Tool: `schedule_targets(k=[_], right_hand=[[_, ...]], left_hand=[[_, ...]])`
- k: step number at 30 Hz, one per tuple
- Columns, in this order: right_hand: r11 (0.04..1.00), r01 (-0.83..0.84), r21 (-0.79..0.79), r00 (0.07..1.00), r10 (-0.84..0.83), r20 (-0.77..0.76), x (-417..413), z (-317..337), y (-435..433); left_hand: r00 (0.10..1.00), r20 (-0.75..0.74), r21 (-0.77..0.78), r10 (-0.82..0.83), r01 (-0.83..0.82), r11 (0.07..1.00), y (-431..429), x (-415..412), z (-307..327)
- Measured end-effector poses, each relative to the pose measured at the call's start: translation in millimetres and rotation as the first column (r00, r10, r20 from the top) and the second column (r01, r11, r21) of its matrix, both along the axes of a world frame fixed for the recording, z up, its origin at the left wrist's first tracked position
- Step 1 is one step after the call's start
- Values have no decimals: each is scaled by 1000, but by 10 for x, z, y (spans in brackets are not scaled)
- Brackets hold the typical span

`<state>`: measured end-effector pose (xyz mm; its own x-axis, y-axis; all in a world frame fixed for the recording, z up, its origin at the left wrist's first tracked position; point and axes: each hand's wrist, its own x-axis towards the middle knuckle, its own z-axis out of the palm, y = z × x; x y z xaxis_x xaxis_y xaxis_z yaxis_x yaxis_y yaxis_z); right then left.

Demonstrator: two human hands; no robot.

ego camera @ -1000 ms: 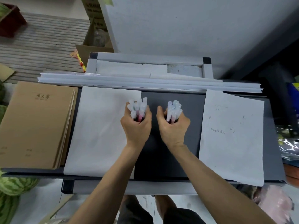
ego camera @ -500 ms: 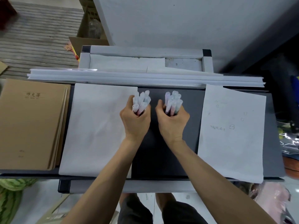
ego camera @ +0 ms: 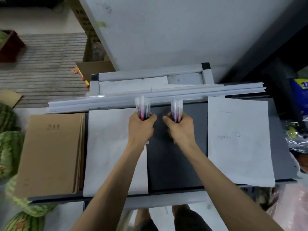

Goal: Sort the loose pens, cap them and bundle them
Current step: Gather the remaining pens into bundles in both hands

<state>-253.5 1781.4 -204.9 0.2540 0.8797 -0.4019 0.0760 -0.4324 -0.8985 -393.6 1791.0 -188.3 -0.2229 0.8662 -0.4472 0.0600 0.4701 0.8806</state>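
- Your left hand is wrapped in a fist around the first bunch of pens. The pens stand upright out of the top of the fist, over the inner edge of the blank white sheet.
- Your right hand is curled the same way around the second bunch of pens, also upright, above the bare dark desk.
- The two fists sit side by side, near each other but apart, thumbs turned inward. I judge you hold the groups separately so the sorted sets do not mix.
- Holding the pens vertical probably lets you level their lower ends against the desk. Your hands hide whether those ends touch it.
- The clear tips on top look like caps, with pink-red showing below them on the left and purple on the right. Blur keeps me from telling whether every pen is capped.
- No band or tie shows on either bunch, so the bundling seems not yet done.
- The long white strips lie across the back, just behind the pen tips. The marked sheet on the right and the brown notebooks on the left are well apart from your hands.
- If either fist slackens, the pens would likely splay and roll.
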Motion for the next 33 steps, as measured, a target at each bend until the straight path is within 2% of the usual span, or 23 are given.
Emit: schedule_targets(k=[7,13,18,21,24,28,33], right_hand=[[989,58,-137,988,-77,-138,137,657,-243],[981,180,-71,976,-187,-111,372,1252,-642],[945,327,-30,941,-328,-84,713,1665,-1159],[888,459,12,879,-452,-150,996,1835,-1595],[817,576,29,811,-566,-149,1296,1973,-2144],[673,739,30,674,-737,-51,1693,2105,-3043],[468,881,70,473,-874,-114,2146,2201,-4317]], left_hand=[[956,161,-67,-245,258,964,-48,-64,457],[882,214,-13,-419,431,902,-151,183,865],[785,220,39,-579,586,809,-344,634,1216],[702,223,49,-677,685,726,-583,1009,1385],[597,235,64,-767,778,626,-910,1443,1507],[431,199,76,-880,889,452,-1498,2050,1628],[236,152,70,-960,966,248,-2578,2867,1716]])
